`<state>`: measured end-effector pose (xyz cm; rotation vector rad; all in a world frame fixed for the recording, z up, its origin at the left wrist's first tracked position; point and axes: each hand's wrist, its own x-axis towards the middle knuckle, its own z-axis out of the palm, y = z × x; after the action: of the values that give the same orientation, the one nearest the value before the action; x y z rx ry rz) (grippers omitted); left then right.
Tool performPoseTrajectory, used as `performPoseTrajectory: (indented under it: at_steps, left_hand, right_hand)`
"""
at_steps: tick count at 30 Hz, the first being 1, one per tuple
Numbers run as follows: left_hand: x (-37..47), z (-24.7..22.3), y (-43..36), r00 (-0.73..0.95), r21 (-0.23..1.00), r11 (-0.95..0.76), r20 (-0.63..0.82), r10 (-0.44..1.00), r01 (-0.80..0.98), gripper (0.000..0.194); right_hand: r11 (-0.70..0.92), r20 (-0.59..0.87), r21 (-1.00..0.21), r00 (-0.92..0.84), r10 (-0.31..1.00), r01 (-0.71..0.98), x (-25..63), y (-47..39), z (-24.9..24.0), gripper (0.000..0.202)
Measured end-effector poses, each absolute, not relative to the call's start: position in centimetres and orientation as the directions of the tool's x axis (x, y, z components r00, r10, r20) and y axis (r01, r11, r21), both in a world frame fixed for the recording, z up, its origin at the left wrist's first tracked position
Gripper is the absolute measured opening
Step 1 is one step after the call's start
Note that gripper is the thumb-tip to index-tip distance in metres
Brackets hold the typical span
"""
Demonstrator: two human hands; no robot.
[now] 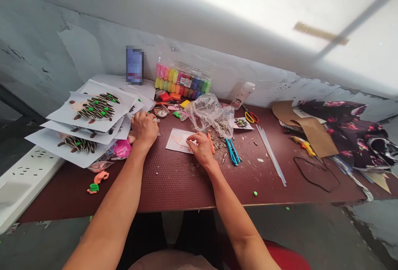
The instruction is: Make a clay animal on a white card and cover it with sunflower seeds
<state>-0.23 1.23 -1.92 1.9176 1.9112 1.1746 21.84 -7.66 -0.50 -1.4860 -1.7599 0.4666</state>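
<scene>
My left hand (144,128) is at the right edge of a stack of white sheets (121,116), fingers curled down among small plastic packets. A scrap of clear plastic shows by its fingertips; what they grip is hidden. My right hand (201,149) hovers at the right side of a white card (172,145) bearing a flat pale-orange clay shape (180,139). Its thumb and forefinger are pinched together, and anything between them is too small to make out. Striped sunflower seeds (220,142) lie just right of this hand, beside a blue utility knife (232,152).
Seed-and-clay hedgehog pictures (96,108) top the stack. Coloured clay packs (183,81), a clear bag (205,110), a white bottle (243,95) and scissors (251,116) stand behind. Rightward lie glue sticks (271,154), a yellow glue gun (304,145) and floral cloth (351,133).
</scene>
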Motion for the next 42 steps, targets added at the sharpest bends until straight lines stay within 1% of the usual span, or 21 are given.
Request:
performPoseTrajectory:
  at_steps: [3,6,9,12,15,18,23,25,28,33,39,42]
  left_hand:
    - [-0.4,-1.8,1.2,-0.134,0.635,-0.139,0.363,0.922,0.76,0.025]
    - [-0.4,-1.4,1.2,-0.141,0.58,-0.092,0.344,0.928,0.809,0.032]
    - [-0.4,-1.2,1.1,-0.134,0.502,-0.082,0.381,0.915,0.861,0.033]
    - [-0.3,-1.1,1.0,-0.08,0.468,-0.135,0.411,0.908,0.873,0.032]
    - [0.1,-0.9,0.9,-0.036,0.48,-0.195,0.432,0.901,0.855,0.033]
    - [0.9,-0.6,0.8,0.039,0.511,-0.271,0.419,0.907,0.816,0.035]
    - [2.3,-0.5,0.4,0.217,0.526,-0.358,0.311,0.925,0.771,0.037]
    - [2.4,-0.8,0.4,0.258,0.521,-0.368,0.274,0.926,0.77,0.038]
    - [2.2,-1.2,0.4,0.272,0.514,-0.365,0.25,0.929,0.776,0.038]
    - [2.1,-1.4,0.5,0.281,0.512,-0.378,0.258,0.924,0.771,0.038]
    - [2.4,-1.4,0.4,0.284,0.503,-0.369,0.24,0.928,0.782,0.038]
    - [2.4,-1.4,0.4,0.283,0.501,-0.36,0.225,0.932,0.787,0.038]
  right_hand:
    - [0.261,0.304,-0.692,-0.056,0.951,0.673,21.6,-7.7,-0.8,0.007]
    - [0.273,0.3,-0.67,-0.085,0.95,0.69,21.1,-7.6,-1.1,0.006]
    - [0.282,0.302,-0.629,-0.107,0.947,0.724,20.7,-7.5,-1.3,0.006]
    - [0.291,0.303,-0.582,-0.129,0.944,0.759,20.5,-7.4,-1.6,0.007]
    - [0.289,0.3,-0.532,-0.142,0.943,0.796,20.5,-7.3,-1.7,0.007]
    - [0.285,0.281,-0.468,-0.164,0.946,0.837,20.5,-7.3,-1.6,0.009]
    - [0.299,0.267,-0.347,-0.212,0.94,0.889,20.4,-7.7,-1.2,0.015]
    - [0.302,0.265,-0.315,-0.222,0.938,0.9,20.3,-7.9,-1.1,0.019]
    - [0.302,0.263,-0.295,-0.227,0.938,0.907,20.4,-8.3,-0.9,0.026]
    - [0.279,0.259,-0.261,-0.211,0.943,0.924,20.5,-9.2,-0.7,0.039]
    - [0.278,0.187,-0.148,-0.249,0.95,0.949,20.2,-9.9,-0.2,0.039]
    - [0.269,0.16,-0.112,-0.25,0.955,0.956,20.0,-9.9,0.0,0.037]
